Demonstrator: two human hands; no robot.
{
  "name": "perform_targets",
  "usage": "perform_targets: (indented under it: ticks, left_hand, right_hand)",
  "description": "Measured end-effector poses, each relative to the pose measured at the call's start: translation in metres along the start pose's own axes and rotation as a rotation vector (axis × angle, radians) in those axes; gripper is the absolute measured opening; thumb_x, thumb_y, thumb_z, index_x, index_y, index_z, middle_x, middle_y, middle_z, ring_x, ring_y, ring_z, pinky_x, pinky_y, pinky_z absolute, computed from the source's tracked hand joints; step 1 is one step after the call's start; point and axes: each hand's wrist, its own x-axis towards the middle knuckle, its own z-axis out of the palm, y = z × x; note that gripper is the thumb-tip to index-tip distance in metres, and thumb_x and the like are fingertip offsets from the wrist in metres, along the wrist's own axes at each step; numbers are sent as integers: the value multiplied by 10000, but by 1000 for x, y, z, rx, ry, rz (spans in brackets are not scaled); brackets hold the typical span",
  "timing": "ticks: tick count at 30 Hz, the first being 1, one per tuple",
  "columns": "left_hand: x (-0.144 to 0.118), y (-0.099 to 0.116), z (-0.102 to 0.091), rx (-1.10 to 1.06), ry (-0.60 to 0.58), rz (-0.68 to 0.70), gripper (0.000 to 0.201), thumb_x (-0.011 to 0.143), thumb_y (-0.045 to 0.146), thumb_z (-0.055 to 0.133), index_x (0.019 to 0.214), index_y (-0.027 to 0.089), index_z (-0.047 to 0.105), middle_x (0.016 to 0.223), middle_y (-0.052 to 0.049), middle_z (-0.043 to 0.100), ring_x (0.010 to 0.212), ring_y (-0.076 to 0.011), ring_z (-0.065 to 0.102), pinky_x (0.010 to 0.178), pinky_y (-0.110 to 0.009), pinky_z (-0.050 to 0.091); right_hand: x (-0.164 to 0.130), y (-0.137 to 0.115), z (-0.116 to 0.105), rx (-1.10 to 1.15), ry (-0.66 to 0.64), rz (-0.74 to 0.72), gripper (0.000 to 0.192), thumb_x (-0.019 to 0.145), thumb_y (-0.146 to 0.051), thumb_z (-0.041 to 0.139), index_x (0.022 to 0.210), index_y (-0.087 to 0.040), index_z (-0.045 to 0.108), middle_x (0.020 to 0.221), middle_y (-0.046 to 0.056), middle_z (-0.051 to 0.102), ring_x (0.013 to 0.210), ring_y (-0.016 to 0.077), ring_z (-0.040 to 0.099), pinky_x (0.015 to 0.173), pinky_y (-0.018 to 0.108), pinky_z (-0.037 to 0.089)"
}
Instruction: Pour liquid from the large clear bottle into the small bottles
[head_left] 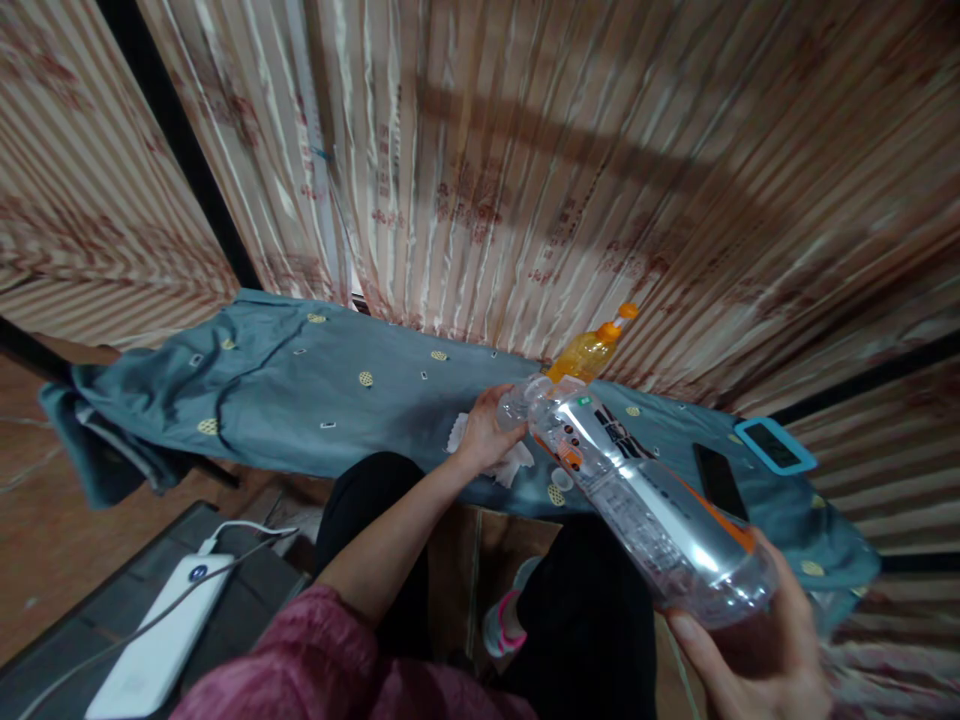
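A large clear plastic bottle (645,500) with a silver and orange label lies tilted across both hands, with no liquid visible in it. My right hand (772,630) is closed round its base at the lower right. At the other end, my left hand (484,435) grips the clear narrow part near the neck, its fingertips partly hidden. Beneath the left hand is a crumpled white tissue (514,465). Just behind the bottle's neck stands a bottle of orange liquid (583,355) with an orange top. A small round whitish cap (561,480) rests below the held bottle.
The narrow table has a blue-grey patterned cloth (277,400). On its right are a dark phone (720,480) and a blue-framed device (775,445). A white power bank (161,630) with a cable lies on a dark surface at lower left. Striped curtains (480,170) hang behind.
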Motion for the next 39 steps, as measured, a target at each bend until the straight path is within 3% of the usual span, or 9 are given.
perform_targets:
  ticks: [4,9,14,19,24,39]
  left_hand:
    - [1,-2,1,3,6,11,588,745,302,942,1269,192,699,1266,-108,786,1208,-342,747,1086,-504,605]
    - [1,-6,2,-20,5,16,598,745,317,948,1276,195,701,1285,-108,780,1227,-339,737,1099,-501,594]
    - [1,-7,3,-20,10,21,595,747,283,930,1281,195,684,1296,-115,783,1236,-339,738,1111,-515,585]
    - [0,-5,2,-13,2,4,594,741,251,926,1280,181,687,1303,-129,778,1252,-348,737,1120,-509,585]
    - [0,-4,2,-22,13,3,597,738,276,942,1271,180,689,1286,-125,782,1241,-346,737,1115,-509,586]
    - [-1,-3,1,-4,-4,-5,582,759,253,920,1293,173,703,1305,-130,780,1232,-339,740,1099,-500,593]
  right_hand:
    - [2,10,-3,-14,-25,-43,1140,763,-641,868,1705,-237,371,1610,167,538,1422,445,570,1148,594,503]
    - [5,20,-4,20,-8,-69,1180,714,-638,903,1694,-215,398,1636,186,511,1468,462,521,1182,615,462]
    - [4,21,-3,35,-15,-62,1153,745,-630,891,1701,-226,389,1632,188,518,1429,447,559,1164,609,480]
    - [4,19,-3,0,4,-96,1176,712,-662,900,1686,-212,420,1646,193,504,1500,489,488,1211,668,418]
    - [0,6,1,30,-1,-18,1210,709,-703,891,1701,-225,389,1659,205,491,1509,513,474,1258,729,298]
    - [-2,9,2,65,-7,-37,1183,734,-651,898,1709,-233,375,1704,194,444,1561,505,418,1275,730,281]
